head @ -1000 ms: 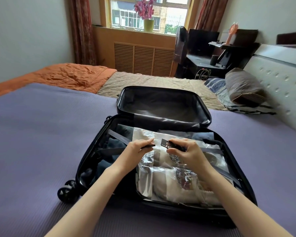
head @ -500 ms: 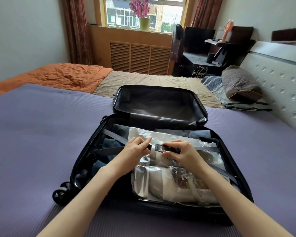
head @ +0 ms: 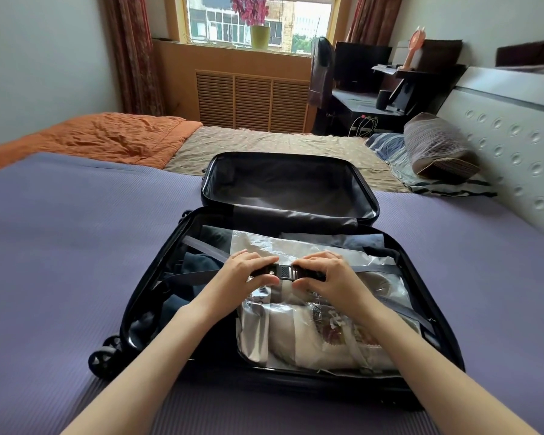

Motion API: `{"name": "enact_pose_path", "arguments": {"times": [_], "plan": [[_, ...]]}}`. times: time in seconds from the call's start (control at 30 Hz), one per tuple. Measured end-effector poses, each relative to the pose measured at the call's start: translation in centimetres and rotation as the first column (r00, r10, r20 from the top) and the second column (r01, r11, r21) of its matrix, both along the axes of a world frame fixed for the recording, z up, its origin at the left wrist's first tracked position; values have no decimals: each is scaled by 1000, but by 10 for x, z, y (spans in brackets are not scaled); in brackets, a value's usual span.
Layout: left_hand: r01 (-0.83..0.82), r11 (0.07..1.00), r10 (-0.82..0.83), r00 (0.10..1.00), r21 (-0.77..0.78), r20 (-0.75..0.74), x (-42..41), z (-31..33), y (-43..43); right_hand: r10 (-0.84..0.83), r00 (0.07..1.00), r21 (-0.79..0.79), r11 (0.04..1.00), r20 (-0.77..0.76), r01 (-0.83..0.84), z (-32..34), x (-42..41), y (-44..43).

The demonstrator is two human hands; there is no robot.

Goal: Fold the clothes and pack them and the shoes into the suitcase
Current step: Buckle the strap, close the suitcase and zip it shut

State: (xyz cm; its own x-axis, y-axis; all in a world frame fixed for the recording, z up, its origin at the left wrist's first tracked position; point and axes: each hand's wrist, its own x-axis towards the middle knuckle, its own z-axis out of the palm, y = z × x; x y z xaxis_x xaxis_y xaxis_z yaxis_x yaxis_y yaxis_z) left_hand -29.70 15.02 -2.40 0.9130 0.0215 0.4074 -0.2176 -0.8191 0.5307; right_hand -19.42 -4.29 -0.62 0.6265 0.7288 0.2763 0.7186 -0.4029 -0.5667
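Two bare forearms reach up from the bottom of the frame over a ribbed purple mat [head: 76, 233]. On it, at centre frame, the glossy black hard-shell suitcase [head: 145, 309] lies open, its rubber wheels [head: 102, 356] at lower left. Its near half holds a crinkled clear plastic bag [head: 311, 337] with pale, shoe-like shapes inside, beside soft dark folded clothes [head: 198, 265]. The left hand [head: 245, 274] and right hand [head: 327, 274] each curl their fingers round one end of a black plastic buckle [head: 285, 272] on the flat grey strap [head: 201, 246], the halves meeting over the bag. Behind stands the empty fabric-lined lid [head: 289, 189]. Further up are a rumpled orange quilt [head: 107, 136], a striped pillow [head: 437, 146] and a dimpled headboard [head: 509, 146].
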Motion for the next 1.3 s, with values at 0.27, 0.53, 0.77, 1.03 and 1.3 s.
{"name": "enact_pose_path", "arguments": {"times": [0.27, 0.53, 0.77, 1.03, 1.3], "plan": [[12, 1000, -13, 1000, 25, 23, 0, -1, 0, 42, 983, -32, 999, 177, -37, 1, 2, 1], [31, 999, -30, 999, -16, 45, -1, -2, -1, 24, 984, -43, 999, 178, -17, 2, -1, 0], [20, 1000, -20, 996, -3, 83, 5, -9, -5, 67, 961, -85, 995, 268, -45, 5, -3, 5], [3, 994, -14, 995, 108, 102, 9, -9, -4, 43, 971, -18, 999, 236, -39, -4, -6, 9], [-179, 984, 180, 983, -23, 48, -5, 5, 23, -79, 982, -61, 994, 170, 90, -7, 7, 7]]}}
